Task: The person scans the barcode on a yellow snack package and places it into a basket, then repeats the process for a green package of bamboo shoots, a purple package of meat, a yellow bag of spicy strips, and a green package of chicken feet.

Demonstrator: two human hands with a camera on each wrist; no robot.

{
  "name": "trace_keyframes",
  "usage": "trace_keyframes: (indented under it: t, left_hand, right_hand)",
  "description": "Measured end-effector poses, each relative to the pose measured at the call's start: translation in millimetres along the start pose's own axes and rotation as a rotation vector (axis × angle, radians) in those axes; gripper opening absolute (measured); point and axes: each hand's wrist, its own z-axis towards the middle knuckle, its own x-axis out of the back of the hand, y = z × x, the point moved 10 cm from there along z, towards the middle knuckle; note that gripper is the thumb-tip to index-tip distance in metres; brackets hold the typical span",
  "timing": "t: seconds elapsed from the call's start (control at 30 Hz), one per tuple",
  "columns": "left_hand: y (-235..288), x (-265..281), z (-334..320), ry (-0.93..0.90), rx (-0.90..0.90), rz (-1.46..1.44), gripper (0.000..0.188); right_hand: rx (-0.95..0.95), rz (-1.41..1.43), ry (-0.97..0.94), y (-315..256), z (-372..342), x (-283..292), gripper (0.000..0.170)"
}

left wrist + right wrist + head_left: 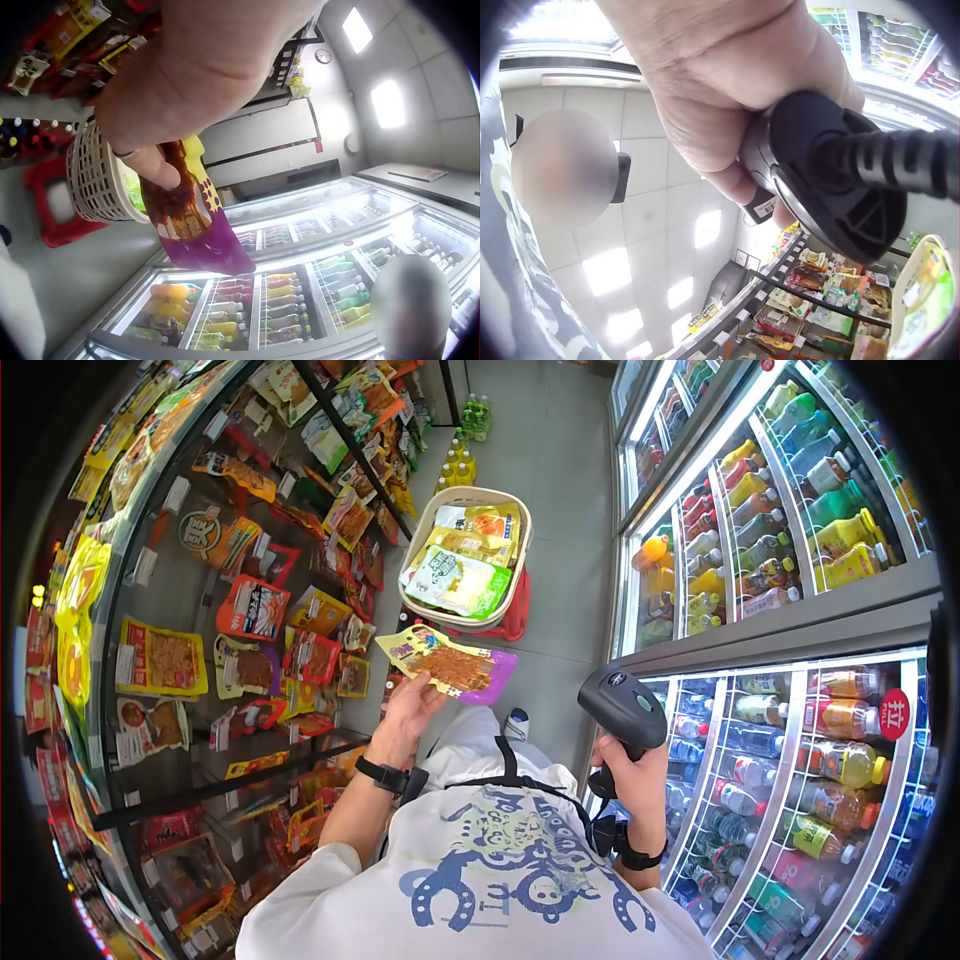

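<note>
In the head view a yellow and purple snack packet point(455, 668) lies flat in the left hand point(408, 710), pinched at its near edge. The left wrist view shows the thumb of the left hand point(202, 82) on the front of the packet point(196, 225), its purple end hanging down. The right hand point(632, 775) grips the handle of a black scanner point(622, 708), held upright at the right. From the right wrist view, the right hand point(735, 90) wraps the scanner's handle point(817, 172), with a ribbed cable point(907, 159) at its end.
Beyond the packet, a cream basket point(408, 545) of snack packets point(458, 580) stands on a red stool point(517, 610). Shelves of packaged snacks point(160, 657) line the left; glass-door fridges with bottles point(842, 760) line the right. Yellow bottles point(458, 465) stand on the floor ahead.
</note>
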Motion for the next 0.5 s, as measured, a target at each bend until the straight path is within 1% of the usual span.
trace_keyframes:
  t: [0.07,0.13,0.17,0.23,0.27,0.33,0.37,0.43,0.47,0.5]
  left_hand:
    - [8,-2,13,0.006,0.015,0.024,0.019]
    - [19,-11,34,-0.022,0.008,0.056,0.018]
    - [20,-17,44,-0.029,0.028,0.06,0.018]
    - [34,-27,68,0.027,-0.004,0.037,0.018]
    - [37,-31,87,0.028,0.002,0.079,0.024]
    - [45,-43,121,0.013,-0.003,0.067,0.024]
    - [50,-50,139,0.015,-0.021,0.063,0.025]
    - [55,-66,173,0.021,0.013,0.026,0.025]
    - [59,-73,187,0.036,0.011,0.014,0.026]
    - [68,-81,203,0.047,0.001,0.002,0.027]
  right_hand:
    - [-0.023,-0.006,0.016,3,6,0,0.012]
    - [0.017,-0.091,0.049,-4,11,-1,0.012]
    - [0.006,-0.1,0.064,-5,12,0,0.012]
    - [0.016,-0.134,0.103,-11,14,1,0.012]
    - [0.018,-0.148,0.118,-14,16,1,0.012]
    - [-0.067,-0.145,0.132,-10,17,1,0.02]
    - [-0.07,-0.162,0.14,-15,20,-3,0.02]
    - [-0.069,-0.074,0.365,-23,18,4,0.014]
    - [-0.083,-0.136,0.343,-22,18,4,0.014]
    - [-0.074,-0.096,0.361,-25,20,1,0.015]
